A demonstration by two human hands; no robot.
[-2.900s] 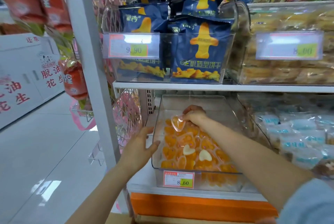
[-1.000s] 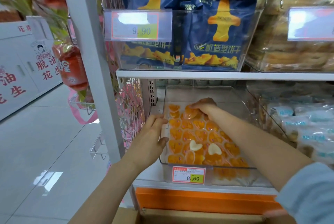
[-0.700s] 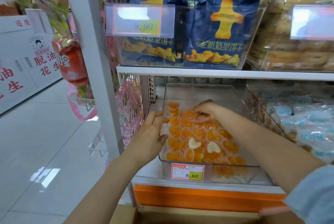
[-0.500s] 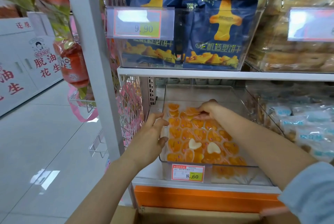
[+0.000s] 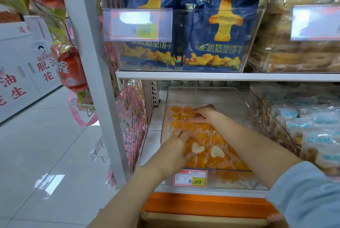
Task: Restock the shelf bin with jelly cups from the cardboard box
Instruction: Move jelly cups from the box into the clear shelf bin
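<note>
jelly cups (image 5: 217, 139), orange & heart-shaped, lie packed in one layer in the clear shelf bin (image 5: 239, 181) on the lower shelf. the layer runs from the bin's front wall back to abt where the r hand (image 5: 204, 114) is. two white heart cups (image 5: 217, 151) sit among the orange ones nr the front.

both hands are inside the bin. r hand is at the far end of the layer, palm down, fingers nearly straight & pointing left, laid flat on the rearmost cups; grip wide, not wrapped round anything. l hand (image 5: 176, 146) is over the front-left cups, fingers bent a little, thumb just beside the left white heart. it's blurred, so can't tell if it pinches a cup or only touches.

r forearm crosses the bin diagonally, w/ a light blue sleeve (image 5: 309, 196) at lower right. price tag (image 5: 190, 178) reading 8.60 is on the bin's front wall. below the shelf runs an orange strip (image 5: 202, 203), & under it the top edge of the cardboard box (image 5: 202, 221); contents not visible.

shelf above: upper bin (image 5: 256, 30) w/ dark blue snack bags (image 5: 220, 30) & a 9.90 tag (image 5: 136, 25). right of the shelf bin, white-and-blue packets (image 5: 312, 135). left of the white upright (image 5: 86, 62), red bags (image 5: 70, 69) hang over a pale floor (image 5: 46, 154).
</note>
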